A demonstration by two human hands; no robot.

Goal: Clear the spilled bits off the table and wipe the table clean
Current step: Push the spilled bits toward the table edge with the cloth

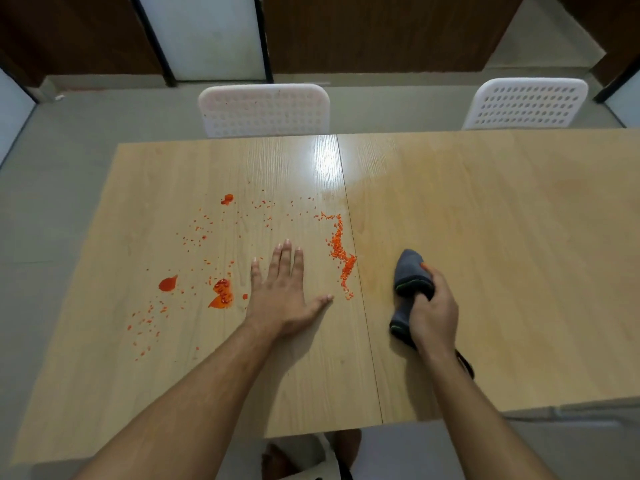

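I have just 1 view, from a camera on the person's head. It looks forward and down, from high above the table. It sits close over the near edge. The far edge and 2 white chairs are at the top. The wide lens bends the edges.

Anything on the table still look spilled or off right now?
Yes. Orange bits lie heaped in a ridge along the table seam, more scattered left of the left hand, with red blobs among them. The right hand grips a grey cloth.
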